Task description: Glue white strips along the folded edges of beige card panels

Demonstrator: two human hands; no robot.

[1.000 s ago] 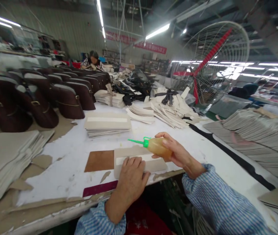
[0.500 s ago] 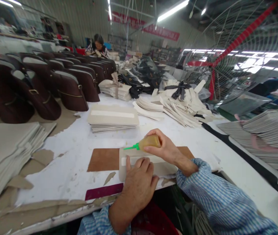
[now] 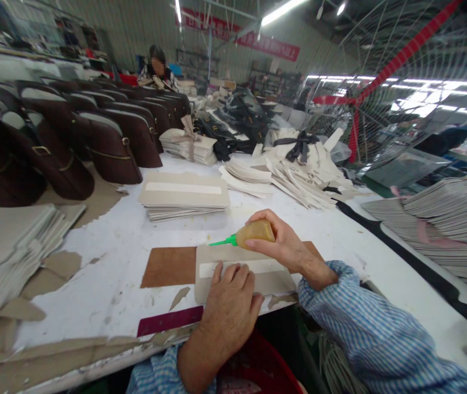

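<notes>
My right hand [image 3: 282, 243] is wrapped round a squeeze bottle [image 3: 255, 234] of yellowish liquid with a green nozzle. The nozzle points left, at the top edge of a beige panel [image 3: 204, 284] that has a white strip along it. Fingers spread, my left hand [image 3: 233, 295] lies flat on this panel and its strip. Under the panel is a brown sheet [image 3: 168, 267], showing at its left and right ends. A narrow purple piece [image 3: 170, 320] lies left of my left hand, near the table edge.
A stack of beige panels [image 3: 184, 200] stands behind the work. Dark brown bags [image 3: 110, 148] fill the back left. Loose beige strips [image 3: 294, 178] lie at the back, near a large fan [image 3: 356, 101]. Grey stacked sheets [image 3: 450, 230] are at right. A person [image 3: 157, 71] sits far behind.
The bottle in my right hand has shifted slightly right along the panel's top edge. My left hand stays on the panel, its fingers slightly lower on it. The whole view has shifted a little.
</notes>
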